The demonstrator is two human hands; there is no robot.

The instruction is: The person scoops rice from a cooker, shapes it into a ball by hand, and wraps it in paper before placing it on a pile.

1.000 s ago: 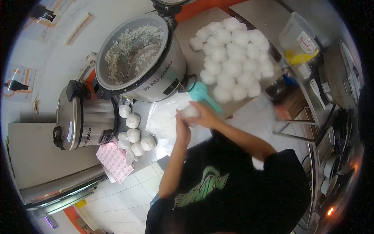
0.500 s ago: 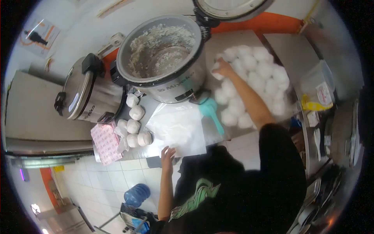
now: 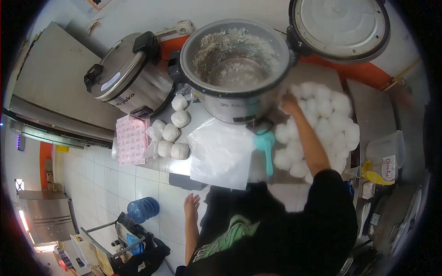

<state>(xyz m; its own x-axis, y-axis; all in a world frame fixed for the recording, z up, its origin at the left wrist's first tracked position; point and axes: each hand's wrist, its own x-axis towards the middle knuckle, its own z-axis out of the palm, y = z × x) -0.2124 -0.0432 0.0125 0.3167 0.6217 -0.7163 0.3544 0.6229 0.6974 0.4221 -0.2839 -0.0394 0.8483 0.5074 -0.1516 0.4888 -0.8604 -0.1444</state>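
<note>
My left hand (image 3: 191,204) hangs in front of the table's edge, fingers apart, holding nothing. Nearest to it is a sheet of clear plastic (image 3: 220,154) lying flat on the steel table. My right hand (image 3: 289,104) reaches to the back left edge of a large pile of white, rounded, plastic-wrapped bundles (image 3: 324,126), beside the rice cooker. Its fingers are blurred, so I cannot make out whether they grip a bundle. The open rice cooker (image 3: 235,99) has rice stuck to its inner wall. A turquoise scoop (image 3: 268,149) lies between the sheet and the pile.
Several whitish wrapped balls (image 3: 180,118) sit left of the sheet, beside a stack of pink printed paper (image 3: 132,140). A second, closed rice cooker (image 3: 133,76) stands behind them. The raised lid (image 3: 340,27) is at the back. A clear plastic tub (image 3: 386,152) is at right.
The view has shifted, so the table sits further right and higher. My left hand has moved off the plastic sheet's front edge. My right hand stays at the pile's back left edge.
</note>
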